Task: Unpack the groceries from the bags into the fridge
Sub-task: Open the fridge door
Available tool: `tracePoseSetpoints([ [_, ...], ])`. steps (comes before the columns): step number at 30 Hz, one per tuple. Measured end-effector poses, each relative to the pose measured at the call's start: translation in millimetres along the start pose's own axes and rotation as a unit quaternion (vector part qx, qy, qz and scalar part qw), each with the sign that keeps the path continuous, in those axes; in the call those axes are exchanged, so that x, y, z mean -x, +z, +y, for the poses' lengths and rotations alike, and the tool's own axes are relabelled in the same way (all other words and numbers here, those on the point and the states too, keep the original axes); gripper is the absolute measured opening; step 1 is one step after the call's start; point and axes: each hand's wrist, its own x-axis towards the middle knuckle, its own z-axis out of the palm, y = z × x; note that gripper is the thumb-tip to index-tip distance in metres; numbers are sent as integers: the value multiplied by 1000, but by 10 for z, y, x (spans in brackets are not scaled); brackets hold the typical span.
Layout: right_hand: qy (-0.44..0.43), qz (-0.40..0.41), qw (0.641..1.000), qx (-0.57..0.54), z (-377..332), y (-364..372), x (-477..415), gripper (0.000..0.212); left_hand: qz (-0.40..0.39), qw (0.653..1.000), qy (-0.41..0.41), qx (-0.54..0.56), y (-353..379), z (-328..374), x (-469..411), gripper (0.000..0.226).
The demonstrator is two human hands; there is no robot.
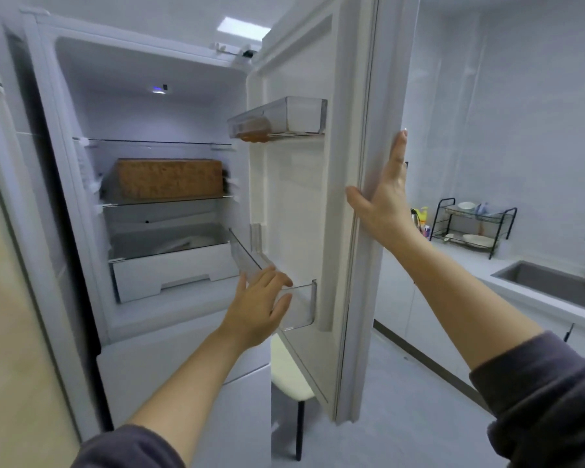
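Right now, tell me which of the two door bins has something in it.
The upper door bin: an orange-brown item shows through its clear front. The lower door bin, by the left hand, looks empty.

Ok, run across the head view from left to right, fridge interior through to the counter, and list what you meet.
brown box → left hand → right hand → dish rack → sink

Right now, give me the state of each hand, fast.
Left hand: open, holding nothing, by the lower door bin.
Right hand: open, fingers straight, pressed flat on the fridge door edge.
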Motion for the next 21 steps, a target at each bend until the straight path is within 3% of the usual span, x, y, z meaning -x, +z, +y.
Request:
tracePoseSetpoints([
  [7, 4, -6, 1000, 0, 318, -189, -139, 99, 32, 999, 29, 7, 181, 212, -140, 50],
  [16, 39, 15, 999, -8, 698, -437, -264, 91, 12, 999, 29, -28, 471, 552, -432, 54],
  [21, 81, 50, 995, 33, 941, -568, -381, 85, -21, 998, 8, -56, 655, 819, -631, 35],
])
